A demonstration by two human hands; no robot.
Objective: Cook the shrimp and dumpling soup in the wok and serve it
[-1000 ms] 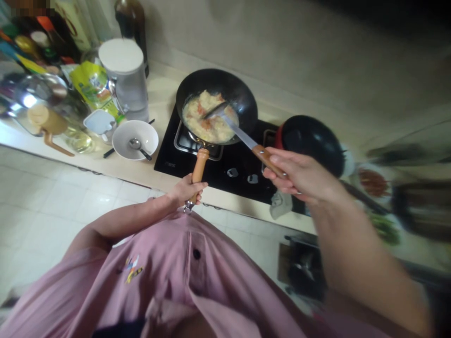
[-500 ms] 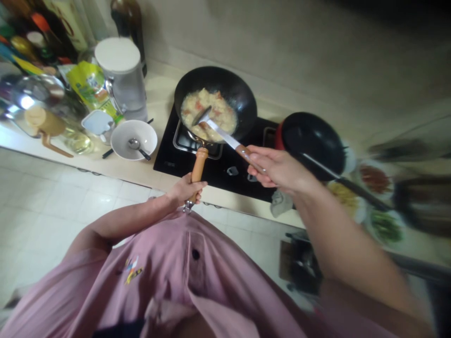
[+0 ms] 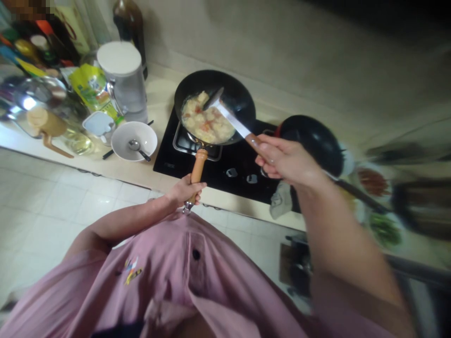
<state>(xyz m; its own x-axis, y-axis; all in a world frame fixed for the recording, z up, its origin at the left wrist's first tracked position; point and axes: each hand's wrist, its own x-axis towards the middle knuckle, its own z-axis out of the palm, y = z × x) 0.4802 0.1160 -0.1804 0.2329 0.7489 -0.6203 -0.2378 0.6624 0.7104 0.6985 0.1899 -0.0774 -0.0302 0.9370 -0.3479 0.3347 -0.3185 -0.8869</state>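
- Surface (image 3: 160,87): pale, running left to right; clock directions below are read from the middle of the wok (image 3: 234,91).
- Stove (image 3: 243,163): black and glossy, on the surface, under the wok and reaching out from it toward 4 o'clock.
- Wok: on the left part of the stove, its handle (image 3: 200,162) pointing between 6 and 7.
- Pan (image 3: 313,141): dark inside, red at its edge, between 3 and 4.
- Jug (image 3: 132,94): white-lidded, between 9 and 10.
- Food (image 3: 207,129): pale yellow with reddish bits, inside the wok, mostly toward its 7 o'clock side.
- Spatula (image 3: 230,117): slanting from 4 into the wok, its blade at the food's upper edge; contact there is hard to tell.
- Bowl (image 3: 121,136): white, between 8 and 9.
- Right hand (image 3: 282,158): at 4, fingers wrapped round the spatula's wooden grip.
- Left hand (image 3: 186,191): between 6 and 7, fingers closed round the handle.
- Spoon (image 3: 135,144): in the bowl, its dark end pointing toward 4.
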